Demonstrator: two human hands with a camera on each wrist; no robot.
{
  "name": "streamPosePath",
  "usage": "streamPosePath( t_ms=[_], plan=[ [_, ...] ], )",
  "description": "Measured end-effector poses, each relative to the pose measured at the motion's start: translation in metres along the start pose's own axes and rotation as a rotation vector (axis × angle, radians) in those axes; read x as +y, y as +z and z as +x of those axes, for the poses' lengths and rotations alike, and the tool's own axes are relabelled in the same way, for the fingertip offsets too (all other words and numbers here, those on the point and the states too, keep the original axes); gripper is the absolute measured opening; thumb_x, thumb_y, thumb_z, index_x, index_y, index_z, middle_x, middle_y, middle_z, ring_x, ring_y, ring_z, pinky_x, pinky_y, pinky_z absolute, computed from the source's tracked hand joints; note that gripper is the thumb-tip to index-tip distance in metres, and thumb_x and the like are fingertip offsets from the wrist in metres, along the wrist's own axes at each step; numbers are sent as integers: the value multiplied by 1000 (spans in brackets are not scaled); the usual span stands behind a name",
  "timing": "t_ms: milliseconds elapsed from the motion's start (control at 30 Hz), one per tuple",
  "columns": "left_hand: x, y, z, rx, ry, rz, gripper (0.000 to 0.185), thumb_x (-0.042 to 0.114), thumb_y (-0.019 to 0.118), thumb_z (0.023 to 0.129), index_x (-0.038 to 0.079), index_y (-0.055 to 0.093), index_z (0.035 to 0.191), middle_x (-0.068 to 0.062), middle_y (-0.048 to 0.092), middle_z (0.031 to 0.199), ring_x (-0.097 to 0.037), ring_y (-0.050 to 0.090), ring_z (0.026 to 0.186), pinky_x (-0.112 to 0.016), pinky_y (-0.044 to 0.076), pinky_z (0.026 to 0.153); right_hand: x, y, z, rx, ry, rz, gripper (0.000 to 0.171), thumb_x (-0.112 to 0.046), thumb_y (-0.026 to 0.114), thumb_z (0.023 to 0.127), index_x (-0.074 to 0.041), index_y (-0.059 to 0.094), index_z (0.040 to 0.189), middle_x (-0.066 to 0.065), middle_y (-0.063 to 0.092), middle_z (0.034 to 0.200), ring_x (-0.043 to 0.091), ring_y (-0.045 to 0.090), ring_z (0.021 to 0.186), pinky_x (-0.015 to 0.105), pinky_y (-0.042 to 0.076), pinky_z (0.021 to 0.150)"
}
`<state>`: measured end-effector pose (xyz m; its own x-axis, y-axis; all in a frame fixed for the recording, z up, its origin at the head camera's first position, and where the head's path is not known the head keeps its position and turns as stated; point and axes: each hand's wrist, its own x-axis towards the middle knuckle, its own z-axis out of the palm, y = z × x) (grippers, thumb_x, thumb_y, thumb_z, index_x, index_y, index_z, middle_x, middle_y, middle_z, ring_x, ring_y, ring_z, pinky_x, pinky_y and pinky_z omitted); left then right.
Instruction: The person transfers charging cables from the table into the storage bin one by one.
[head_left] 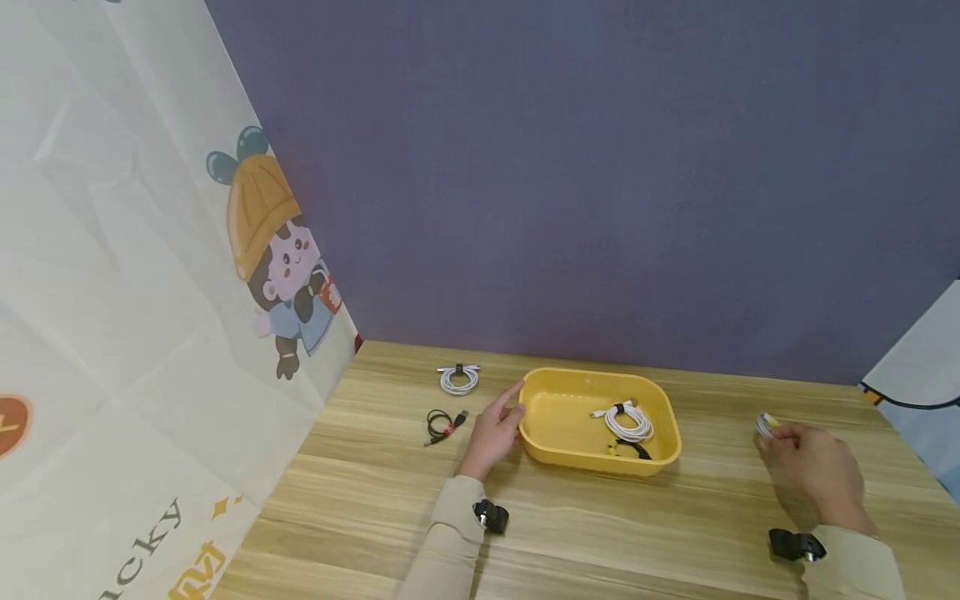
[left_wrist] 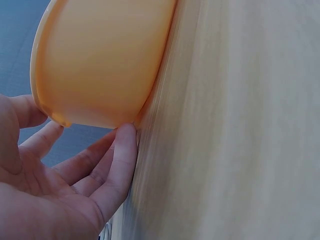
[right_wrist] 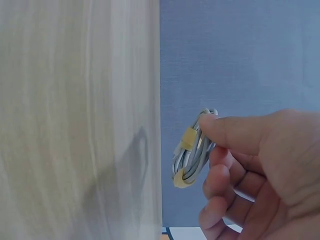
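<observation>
Spread against the left end of a yellow plastic basket (head_left: 555, 457), my left hand (head_left: 493, 433) touches its outer wall with fairly straight fingers. Inside the basket are a coiled white cable (head_left: 628, 423) with a black tie and a black cable (head_left: 636, 450) with yellow ends. My right hand (head_left: 821, 468) pinches a coiled grey-white cable (right_wrist: 192, 155) between thumb and fingers. In the right wrist view, yellow bands show on that coil, which is held above the table.
Left of the basket, a white coiled cable (head_left: 459, 380) with a black tie lies on the wooden table (head_left: 585, 533). Nearer lies a black cable (head_left: 442, 427) with a red tie. A dark blue-grey panel (head_left: 600, 183) stands behind; a printed white sheet (head_left: 135, 267) hangs at left.
</observation>
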<state>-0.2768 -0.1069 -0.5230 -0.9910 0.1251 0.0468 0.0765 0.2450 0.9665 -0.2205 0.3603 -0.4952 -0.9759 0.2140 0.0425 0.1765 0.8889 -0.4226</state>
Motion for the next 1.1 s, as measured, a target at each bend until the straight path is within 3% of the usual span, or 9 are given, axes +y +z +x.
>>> streamPosePath(
  t_ms=[300,700,867,1100],
  plan=[
    [0,1,2,-4,2,-29,45,26,55,106,30,51,151,-23,73,109,-14,66,72,-39,63,71,-8,-2,-3,88,-75,-8,31,-22,64,99,7,69,109,27,73,93,34,67,69,35,44,49],
    [1,0,0,-15,-7,-24,47,26,53,107,31,48,153,-21,73,112,-12,68,74,-33,62,71,-20,-4,-6,180,-147,5,20,-18,68,96,1,72,100,23,70,90,35,65,74,38,45,54],
    [1,0,0,-11,-3,-8,47,26,53,107,30,48,153,-20,73,112,-11,67,74,-33,62,70,-23,-4,-6,192,-158,16,20,-17,69,96,2,72,101,26,63,95,41,65,80,42,45,56],
    [1,0,1,-4,1,6,47,24,53,107,30,49,153,-20,73,112,-12,67,74,-34,62,70,-29,-6,-8,189,-171,11,19,-16,71,95,2,73,101,30,66,104,45,67,84,47,49,57]
  ],
)
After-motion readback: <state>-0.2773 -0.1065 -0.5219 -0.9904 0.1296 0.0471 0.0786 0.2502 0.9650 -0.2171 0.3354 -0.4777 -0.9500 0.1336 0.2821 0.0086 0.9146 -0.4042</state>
